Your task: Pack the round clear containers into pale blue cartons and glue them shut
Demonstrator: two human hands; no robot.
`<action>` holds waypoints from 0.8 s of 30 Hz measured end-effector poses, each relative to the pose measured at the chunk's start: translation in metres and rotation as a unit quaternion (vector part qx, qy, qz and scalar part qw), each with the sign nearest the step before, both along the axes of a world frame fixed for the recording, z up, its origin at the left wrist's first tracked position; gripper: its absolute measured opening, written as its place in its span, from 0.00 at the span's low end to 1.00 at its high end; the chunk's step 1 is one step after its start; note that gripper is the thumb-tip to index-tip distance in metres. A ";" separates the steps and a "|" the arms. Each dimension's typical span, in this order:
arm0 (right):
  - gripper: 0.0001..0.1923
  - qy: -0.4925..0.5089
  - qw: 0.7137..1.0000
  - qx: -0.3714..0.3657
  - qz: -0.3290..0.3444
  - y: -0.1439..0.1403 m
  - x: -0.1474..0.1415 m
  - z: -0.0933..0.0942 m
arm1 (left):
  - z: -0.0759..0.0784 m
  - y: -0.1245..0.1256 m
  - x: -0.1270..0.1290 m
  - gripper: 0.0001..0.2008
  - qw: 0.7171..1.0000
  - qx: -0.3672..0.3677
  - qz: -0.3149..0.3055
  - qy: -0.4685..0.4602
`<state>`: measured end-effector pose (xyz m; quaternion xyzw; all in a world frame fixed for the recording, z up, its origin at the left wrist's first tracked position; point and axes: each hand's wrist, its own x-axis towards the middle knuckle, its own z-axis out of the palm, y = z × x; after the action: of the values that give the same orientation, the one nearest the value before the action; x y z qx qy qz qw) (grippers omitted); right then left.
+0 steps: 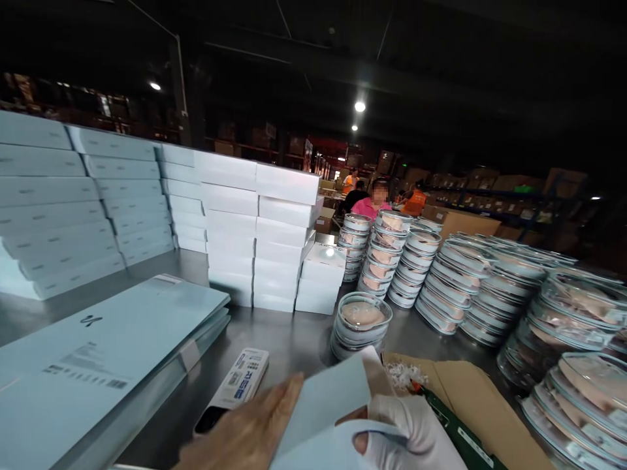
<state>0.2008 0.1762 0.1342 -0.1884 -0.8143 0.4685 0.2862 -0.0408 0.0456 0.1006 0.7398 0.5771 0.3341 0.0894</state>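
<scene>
Pinching the blue carton [323,405] with right hand [411,424], bracing with left hand [249,424] (cannot tell if gripping), probably for steadiness.

Pale-blue carton [323,406] between left fingers [290,396] and white-gloved right fingers [392,414].

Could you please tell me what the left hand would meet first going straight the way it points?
Probably the pale blue box gripped by the right hand; the left hand seems against it, though depth is unclear.
</scene>
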 end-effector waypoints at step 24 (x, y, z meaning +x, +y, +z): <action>0.34 0.217 0.951 -0.013 -0.222 -0.004 -0.031 -0.047 | -0.019 0.041 0.032 0.24 0.898 0.073 0.102 -0.421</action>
<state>0.1700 0.1719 0.0868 -0.2618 -0.6641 0.4335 0.5500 -0.0090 0.0867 0.0820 0.4718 0.5321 0.6626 0.2349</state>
